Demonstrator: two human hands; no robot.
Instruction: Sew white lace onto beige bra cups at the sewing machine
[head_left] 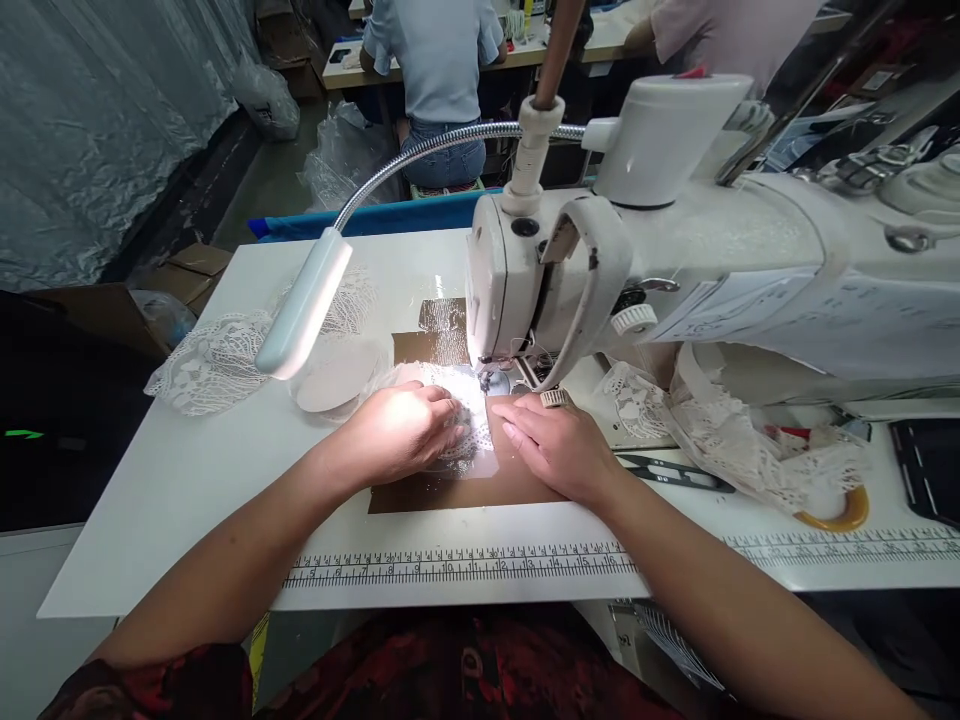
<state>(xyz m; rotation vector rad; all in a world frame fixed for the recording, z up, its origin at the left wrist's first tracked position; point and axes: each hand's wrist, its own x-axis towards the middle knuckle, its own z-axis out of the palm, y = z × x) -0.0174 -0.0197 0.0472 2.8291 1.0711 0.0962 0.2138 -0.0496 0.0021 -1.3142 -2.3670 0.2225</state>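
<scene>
White lace fabric [474,425] lies under the lamp's bright light at the needle area of the white sewing machine [502,290]. My left hand [409,425] is on the lace just left of the needle, its fingers curled and closed on the fabric; the fingertips are partly hidden. Right of the lace edge, my right hand [555,440] rests with fingers stretched toward the presser foot [491,380], lying on a brown sheet [442,495] on the machine bed. A round pale piece [337,375] sits beyond my left wrist.
More lace [214,365] lies at the left. A lamp [304,305] hangs over the table. Black thread snips [679,472], a lace bundle [750,450], an amber tape roll [840,510] and a dark phone-like object [926,465] are at the right. A printed ruler [457,568] runs along the front edge.
</scene>
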